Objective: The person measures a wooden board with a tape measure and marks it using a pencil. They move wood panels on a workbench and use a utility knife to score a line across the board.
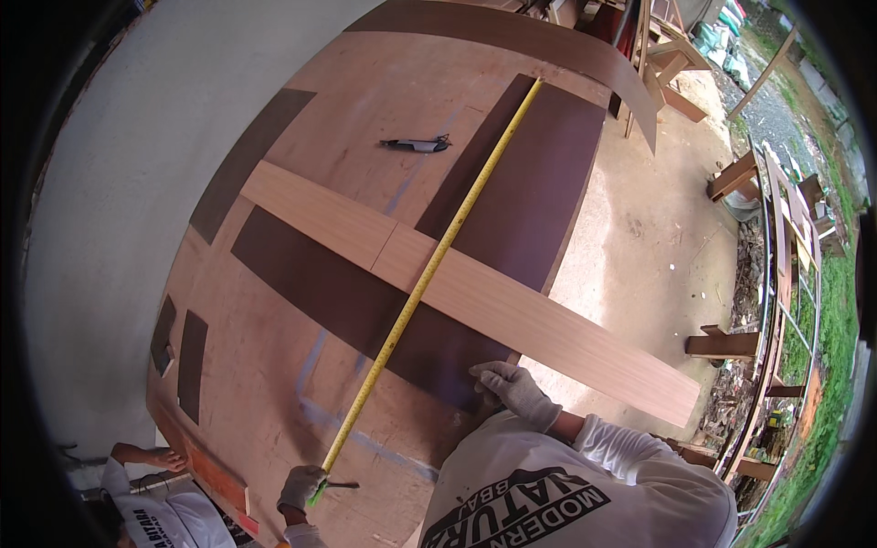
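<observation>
My left hand (302, 488), in a grey glove, is closed around the near end of a yellow tape measure (413, 297). Something green and a thin dark stick poke out beside its fingers. The blade runs away from me across a pale wood-grain strip (548, 321) and dark brown sheets (539, 173), up to the far end of the sheets. My right hand (519, 391), gloved too, has its fingers curled together at the near corner of a dark brown strip (365, 306). Whether it pinches anything is hidden. A utility knife (416, 144) lies beyond the pale strip.
Underneath is a broad plywood worktop (356, 100). Dark offcuts (192, 365) lie along its left side, near a pale wall (164, 164). A curved brown sheet (512, 36) spans the far edge. Another person's hand (164, 458) shows at lower left. Timber racks (776, 274) stand at right.
</observation>
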The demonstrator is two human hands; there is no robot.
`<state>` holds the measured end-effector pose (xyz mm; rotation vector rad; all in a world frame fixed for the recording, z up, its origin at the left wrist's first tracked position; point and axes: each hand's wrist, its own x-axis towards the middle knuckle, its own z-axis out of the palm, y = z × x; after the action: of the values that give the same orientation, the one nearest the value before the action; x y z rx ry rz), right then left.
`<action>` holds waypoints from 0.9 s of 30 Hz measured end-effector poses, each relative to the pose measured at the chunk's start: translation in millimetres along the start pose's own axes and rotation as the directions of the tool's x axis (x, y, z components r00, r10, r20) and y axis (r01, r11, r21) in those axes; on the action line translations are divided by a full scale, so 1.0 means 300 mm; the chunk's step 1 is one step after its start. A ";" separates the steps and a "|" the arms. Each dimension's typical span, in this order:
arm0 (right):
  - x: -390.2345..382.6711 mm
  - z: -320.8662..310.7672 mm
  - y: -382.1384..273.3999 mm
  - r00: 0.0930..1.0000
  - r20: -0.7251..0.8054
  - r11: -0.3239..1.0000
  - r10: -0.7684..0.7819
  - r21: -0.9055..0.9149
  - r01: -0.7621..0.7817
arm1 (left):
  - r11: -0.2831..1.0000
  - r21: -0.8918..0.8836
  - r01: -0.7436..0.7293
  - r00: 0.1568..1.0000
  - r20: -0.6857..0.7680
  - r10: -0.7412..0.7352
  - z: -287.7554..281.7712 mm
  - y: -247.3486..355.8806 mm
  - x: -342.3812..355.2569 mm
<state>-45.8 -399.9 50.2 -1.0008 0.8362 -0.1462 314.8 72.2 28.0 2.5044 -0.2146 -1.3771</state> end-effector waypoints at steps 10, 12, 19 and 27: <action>-0.004 0.010 -0.005 0.997 0.010 0.997 0.073 -0.031 -0.073 | 0.979 -0.144 0.142 0.989 0.066 -0.134 0.012 0.013 -0.071; 0.001 0.007 -0.010 0.998 0.009 0.998 0.059 -0.024 -0.058 | 0.983 -0.139 0.117 0.992 0.061 -0.109 0.017 0.013 -0.060; -0.001 -0.031 -0.009 0.999 -0.038 0.998 0.000 -0.055 -0.002 | 0.994 -0.027 0.108 0.993 0.046 -0.106 0.009 0.005 -0.043; 0.039 -0.347 -0.032 0.889 -0.296 0.882 -0.349 -0.424 0.205 | 0.999 0.017 0.031 0.997 0.068 -0.032 0.020 0.019 -0.048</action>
<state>-105.9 -481.8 23.7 -1.4973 1.0799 -0.4448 302.1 69.5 38.2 2.4858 -0.2016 -1.4804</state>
